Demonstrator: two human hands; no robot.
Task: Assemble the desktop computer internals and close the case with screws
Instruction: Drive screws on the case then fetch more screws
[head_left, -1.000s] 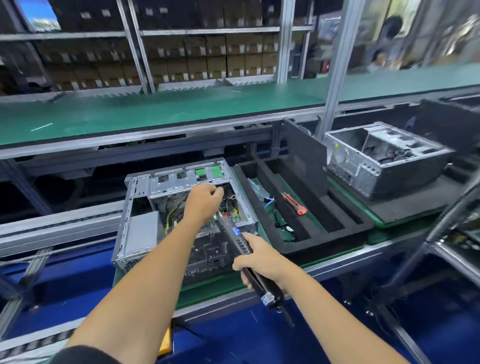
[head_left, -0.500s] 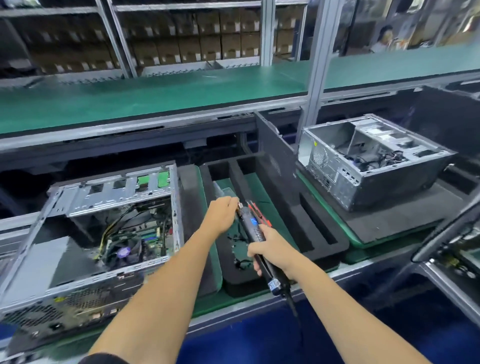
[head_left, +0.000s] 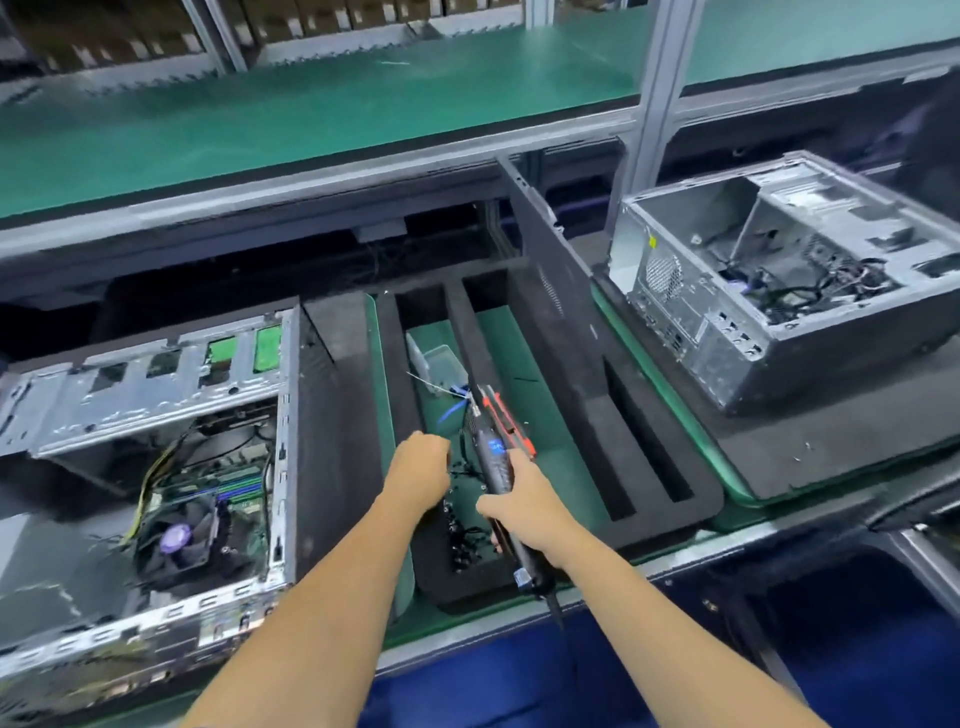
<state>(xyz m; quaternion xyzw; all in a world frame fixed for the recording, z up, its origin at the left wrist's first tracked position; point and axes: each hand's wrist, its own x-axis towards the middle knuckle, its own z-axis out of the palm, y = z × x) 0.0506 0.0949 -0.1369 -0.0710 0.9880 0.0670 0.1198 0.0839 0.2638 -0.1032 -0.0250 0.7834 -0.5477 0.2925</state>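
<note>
Both hands hover over the foam tray (head_left: 561, 415): right hand (head_left: 524, 506) grips the electric screwdriver (head_left: 493, 457), left hand (head_left: 418, 470) is curled, contents unclear. Open case (head_left: 156, 467) sits left; loose screws could drop among the tray's cables.

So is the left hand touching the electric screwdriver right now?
Apart. In the head view the left hand hangs over the foam tray, with a dark strip showing between it and the electric screwdriver gripped by the right hand.

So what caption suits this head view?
Right hand grips electric screwdriver over foam tray; left hand reaches in.
</note>
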